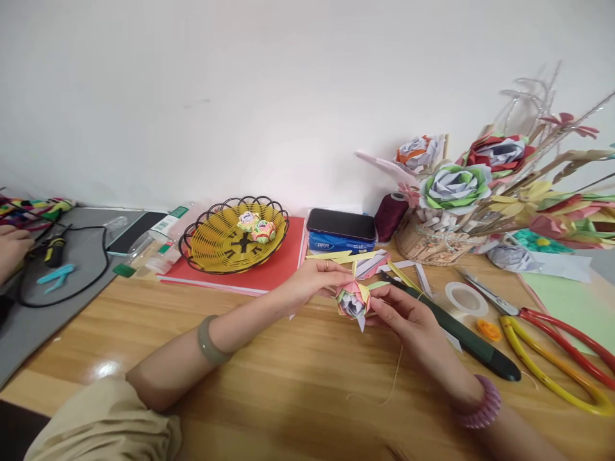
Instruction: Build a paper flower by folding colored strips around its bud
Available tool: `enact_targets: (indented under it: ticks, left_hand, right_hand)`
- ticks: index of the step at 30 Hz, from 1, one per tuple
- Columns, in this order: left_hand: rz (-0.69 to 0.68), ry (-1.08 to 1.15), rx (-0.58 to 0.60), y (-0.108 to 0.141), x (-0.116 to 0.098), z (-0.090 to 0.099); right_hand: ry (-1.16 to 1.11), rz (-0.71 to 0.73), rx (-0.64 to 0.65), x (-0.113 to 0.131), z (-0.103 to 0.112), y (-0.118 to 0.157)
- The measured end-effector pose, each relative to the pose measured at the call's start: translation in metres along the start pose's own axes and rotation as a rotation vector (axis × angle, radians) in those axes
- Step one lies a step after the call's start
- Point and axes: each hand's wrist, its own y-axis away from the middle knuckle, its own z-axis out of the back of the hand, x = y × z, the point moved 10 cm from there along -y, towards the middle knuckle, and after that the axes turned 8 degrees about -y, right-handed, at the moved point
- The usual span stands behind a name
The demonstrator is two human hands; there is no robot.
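Note:
Between my two hands, above the wooden table, is a small folded paper flower point(353, 298) in pink, yellow, green and white. My left hand point(321, 280) pinches its upper left side, close to a yellow strip that sticks up. On the right side, the fingers of my right hand point(401, 314) are closed on the flower's edge. A thin thread point(396, 378) hangs below it and curls on the tabletop. Paper strips point(368, 262) lie just behind the flower. A dark green craft knife point(461, 336) lies beyond my right hand, partly hidden by it.
A yellow woven basket point(211, 246) with two paper flowers stands on red paper point(288, 269). A phone point(341, 224) rests on a blue packet. At right are scissors point(552, 326), clear tape point(465, 299) and a vase point(427, 240) of paper flowers. Another person's hand point(13, 250) shows far left.

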Motion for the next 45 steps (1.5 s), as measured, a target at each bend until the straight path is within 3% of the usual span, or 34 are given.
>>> enact_targets:
  ticks: [6,11,17,23,25,28,32,35,38,45]
  left_hand:
    - [-0.064,-0.158,-0.046,0.002,-0.011,0.004]
    - [-0.202,-0.408,-0.109,0.015,-0.027,-0.005]
    - [-0.382,-0.581,0.015,0.033,-0.035,-0.037]
    - [-0.710,-0.754,-0.066,0.050,-0.059,-0.044]
    - [-0.747,-0.736,-0.055,0.052,-0.061,-0.046]
    - [-0.611,-0.588,-0.033,0.043,-0.051,-0.039]
    - [-0.334,-0.460,-0.107,0.024,-0.030,-0.018]
    - [-0.191,-0.330,0.037,0.015,-0.017,-0.022]
    - [-0.137,-0.219,0.152,0.013,-0.012,-0.029]
    - [-0.111,-0.151,0.193,0.014,-0.007,-0.036]
  right_hand:
    - [0.209,0.079,-0.044,0.013,0.003,0.007]
    - [0.290,0.353,-0.221,0.034,0.022,0.019]
    - [0.528,0.554,-0.126,0.053,-0.002,0.029]
    - [0.567,0.637,-0.160,0.059,-0.003,0.036]
    - [0.570,0.647,-0.172,0.060,-0.001,0.037]
    - [0.501,0.603,-0.188,0.057,0.005,0.033]
    - [0.295,0.397,-0.134,0.038,0.012,0.019]
    - [0.130,0.241,-0.075,0.022,0.012,0.011]
    - [0.007,0.185,-0.040,0.016,0.012,0.010]
    - [-0.127,0.042,0.096,0.004,0.000,0.006]
